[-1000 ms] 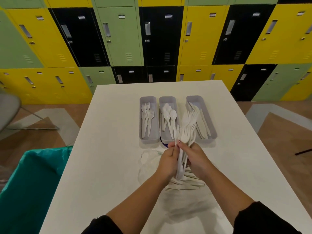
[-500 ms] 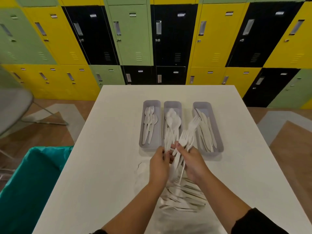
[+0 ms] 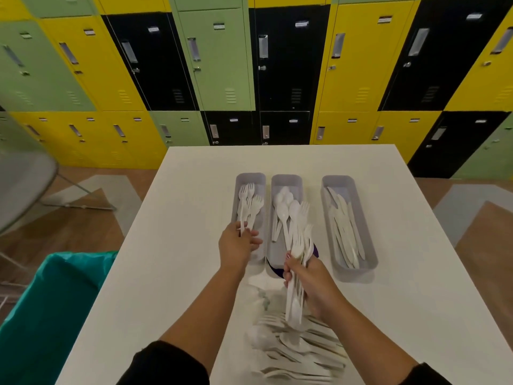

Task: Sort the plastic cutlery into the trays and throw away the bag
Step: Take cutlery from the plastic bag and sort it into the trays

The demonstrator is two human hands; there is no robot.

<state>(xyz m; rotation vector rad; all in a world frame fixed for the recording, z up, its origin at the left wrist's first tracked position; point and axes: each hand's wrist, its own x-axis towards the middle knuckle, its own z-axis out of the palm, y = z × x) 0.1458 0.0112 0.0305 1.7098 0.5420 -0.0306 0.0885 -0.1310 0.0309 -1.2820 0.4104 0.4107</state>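
Three grey trays stand side by side on the white table (image 3: pixel 172 273): the left tray (image 3: pixel 239 181) holds forks, the middle tray (image 3: pixel 286 179) spoons, the right tray (image 3: pixel 372 259) knives. My left hand (image 3: pixel 236 247) is over the near end of the left tray and pinches a white fork (image 3: pixel 243 211) by its handle. My right hand (image 3: pixel 309 282) grips a bundle of forks (image 3: pixel 298 245) upright over the near end of the middle tray. A clear plastic bag (image 3: pixel 299 354) with several more pieces of white cutlery lies close to me.
A bin lined with a teal bag (image 3: pixel 47 309) stands at the table's left side. A grey chair (image 3: pixel 19 187) is on the floor further left. Yellow, green and black lockers (image 3: pixel 213 65) fill the wall behind the table.
My left hand left the bundle with one fork and moved left and forward to the fork tray. My right hand kept the bundle and stayed near the middle tray.
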